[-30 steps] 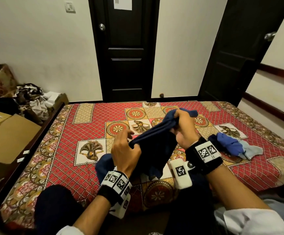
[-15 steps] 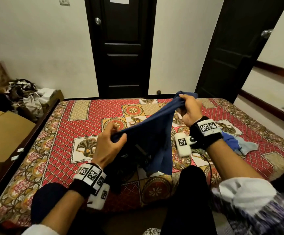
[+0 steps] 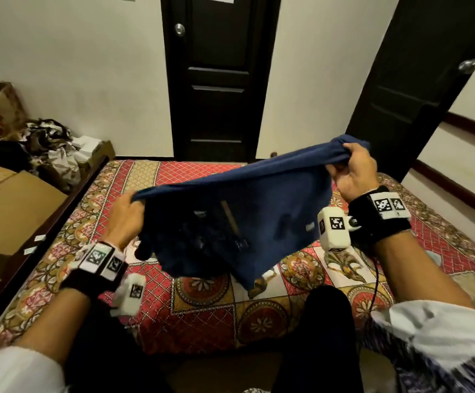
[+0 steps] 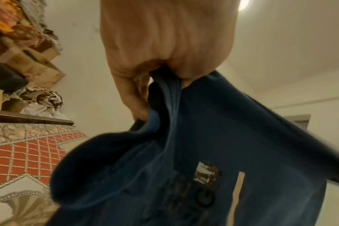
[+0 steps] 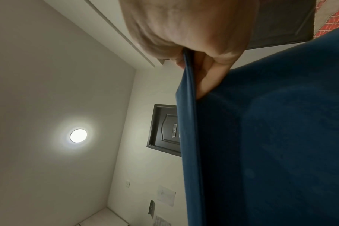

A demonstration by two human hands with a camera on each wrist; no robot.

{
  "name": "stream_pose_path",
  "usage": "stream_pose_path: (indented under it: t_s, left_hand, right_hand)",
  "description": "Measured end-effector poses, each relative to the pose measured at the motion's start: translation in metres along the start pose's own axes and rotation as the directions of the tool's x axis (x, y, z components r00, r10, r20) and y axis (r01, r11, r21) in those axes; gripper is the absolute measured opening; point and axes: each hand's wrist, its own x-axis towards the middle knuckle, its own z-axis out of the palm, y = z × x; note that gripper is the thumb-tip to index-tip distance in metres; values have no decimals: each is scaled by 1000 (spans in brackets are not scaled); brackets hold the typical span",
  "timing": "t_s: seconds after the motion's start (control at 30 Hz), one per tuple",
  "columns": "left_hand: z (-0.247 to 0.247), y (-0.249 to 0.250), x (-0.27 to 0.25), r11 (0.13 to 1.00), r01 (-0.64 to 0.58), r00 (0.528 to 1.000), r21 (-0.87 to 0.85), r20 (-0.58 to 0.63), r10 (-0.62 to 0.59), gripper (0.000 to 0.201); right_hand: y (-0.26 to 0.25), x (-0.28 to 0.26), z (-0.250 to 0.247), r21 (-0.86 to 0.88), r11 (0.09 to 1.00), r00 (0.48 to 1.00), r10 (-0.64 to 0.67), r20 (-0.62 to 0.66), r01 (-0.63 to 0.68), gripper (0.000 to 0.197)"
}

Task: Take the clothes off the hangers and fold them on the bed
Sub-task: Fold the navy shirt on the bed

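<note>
Navy garment (image 3: 261, 205) held up over the bed (image 3: 202, 313), spread between both hands, no hanger visible in it. Left hand (image 3: 125, 219) clenched on one bunched end of the top edge; left wrist view shows the fingers (image 4: 164, 45) curled tight with a ridge of cloth squeezed out below the fist. Right hand (image 3: 355, 174) closed round the other end, held higher and farther out, so the top edge runs taut and slanted. Right wrist view: cloth edge pinched between thumb and curled fingers (image 5: 209, 73). Likely purpose: pulling the edge straight lets the body hang flat and shows its shape before it is laid down for folding. The lower part hangs loose, just above or touching the bedcover; cannot tell which. A pale printed patch (image 4: 205, 171) shows on the cloth, unreadable. Containers: cardboard boxes (image 3: 12, 211) beside the bed on the left, flaps closed, contents hidden. Behind them, a heap of patterned cloth (image 3: 49, 143) lies on more boxes against the wall.
</note>
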Motion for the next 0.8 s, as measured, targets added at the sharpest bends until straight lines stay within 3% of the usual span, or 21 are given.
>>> stream_pose_path:
  t_s: [0.1,0.2,0.3,0.37,0.47,0.6,0.7,0.8]
  left_hand:
    - [-12,-2,27,991,87,995,-105,-47,-93,20]
    - [-14,-23,24,975,89,989,202,-137,-61,20]
    - [-9,-58,2,844,35,990,535,-131,42,24]
    - [-6,-87,4,812,107,993,573,-102,-58,28]
    - [-7,-112,38,806,303,951,508,-109,-289,38]
    - [-10,-107,126,852,391,920,348,-118,-374,39]
    - [-21,-72,208,915,382,919,128,-155,-362,38]
    - [-48,-4,283,966,254,928,-54,-267,-260,40]
  right_hand:
    - [12,9,-1,-24,999,999,35,31,-34,10]
    - [30,22,-1,-97,993,998,64,15,-63,10]
    - [52,35,-5,-185,976,991,123,48,-113,14]
    - [72,44,-3,-240,960,978,177,111,-147,17]
    - [101,63,13,-246,938,951,281,127,-244,18]
    - [126,113,68,-117,908,891,418,179,-403,27]
    - [122,156,126,-61,941,917,338,214,-333,31]
    - [83,190,190,14,987,958,149,246,-158,39]
